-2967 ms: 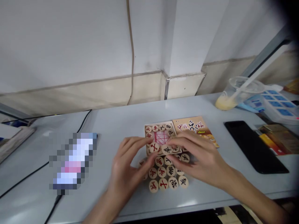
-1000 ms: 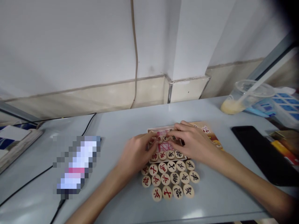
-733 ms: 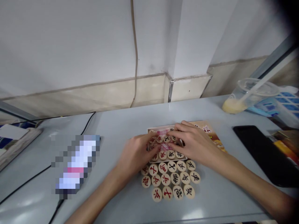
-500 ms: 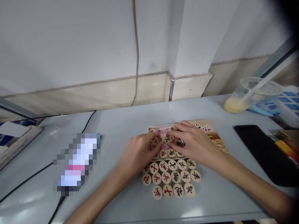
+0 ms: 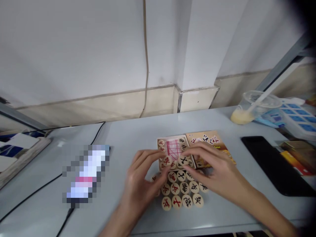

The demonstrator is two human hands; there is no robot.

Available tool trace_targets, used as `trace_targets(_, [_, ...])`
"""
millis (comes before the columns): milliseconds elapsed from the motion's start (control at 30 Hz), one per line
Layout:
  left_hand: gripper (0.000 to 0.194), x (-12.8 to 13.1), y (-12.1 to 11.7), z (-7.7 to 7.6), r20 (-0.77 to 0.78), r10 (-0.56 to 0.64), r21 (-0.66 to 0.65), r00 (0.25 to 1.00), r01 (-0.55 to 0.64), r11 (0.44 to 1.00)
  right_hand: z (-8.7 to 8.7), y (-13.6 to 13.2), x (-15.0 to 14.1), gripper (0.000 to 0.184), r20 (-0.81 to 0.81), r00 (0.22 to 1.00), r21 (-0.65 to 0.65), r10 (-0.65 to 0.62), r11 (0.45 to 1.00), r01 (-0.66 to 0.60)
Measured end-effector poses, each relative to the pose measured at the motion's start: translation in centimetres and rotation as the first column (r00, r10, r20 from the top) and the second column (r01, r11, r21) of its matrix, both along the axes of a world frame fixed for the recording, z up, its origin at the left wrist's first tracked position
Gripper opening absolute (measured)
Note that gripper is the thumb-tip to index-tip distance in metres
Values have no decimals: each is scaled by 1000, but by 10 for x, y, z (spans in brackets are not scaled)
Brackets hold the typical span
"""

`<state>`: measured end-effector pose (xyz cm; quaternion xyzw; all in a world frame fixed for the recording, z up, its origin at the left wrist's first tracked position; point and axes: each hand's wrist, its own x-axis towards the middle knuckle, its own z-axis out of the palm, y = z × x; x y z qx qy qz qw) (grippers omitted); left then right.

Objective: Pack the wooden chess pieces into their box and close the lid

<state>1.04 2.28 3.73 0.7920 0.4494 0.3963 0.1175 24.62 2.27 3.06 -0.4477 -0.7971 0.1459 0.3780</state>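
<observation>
Over the near side of an open box (image 5: 161,138), my left hand (image 5: 145,174) pinches a round xiangqi piece with a red character (image 5: 167,161). My right hand (image 5: 212,164) grips a xiangqi piece with a black character (image 5: 184,160) between thumb and fingers, just to the right of it. Inside the box, more pieces line both sides around a folded sheet with pink lines (image 5: 173,147). Rows of xiangqi pieces (image 5: 175,188) lie on the table in front, red on the left and black on the right. My hands partly cover the outer ones.
The printed box lid (image 5: 218,140) lies right of the box. Farther right are a black phone (image 5: 274,164) and a plastic cup (image 5: 247,108) with a straw and yellowish drink. A pixelated phone (image 5: 86,174) with a cable (image 5: 65,220) sits at left.
Both hands have drawn back toward me, each with a piece at the box's near side. More of the pink-lined sheet and the lid shows. The view has shifted slightly.
</observation>
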Motion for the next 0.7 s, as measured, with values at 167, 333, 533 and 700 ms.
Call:
trace_targets(167, [20,-25,-39,-28,-12,231,-144,973,-231,962,-34,-43,12,29,-92,967,26,-239,970,242])
trace_targets(333, [18,-36,-48,-37,-44,220,-221,974,-224,949,-54,-64,20,29,-23,950,53,-312,948,313])
trace_targets(533, [16,-35,-41,-36,-45,128,-266,991,-135,954,-54,-62,20,31,24,955,50,-296,954,295])
trace_targets(700, [25,-36,-42,-34,-26,158,-336,987,-158,929,-52,-61,20,34,50,963,52,-266,963,264])
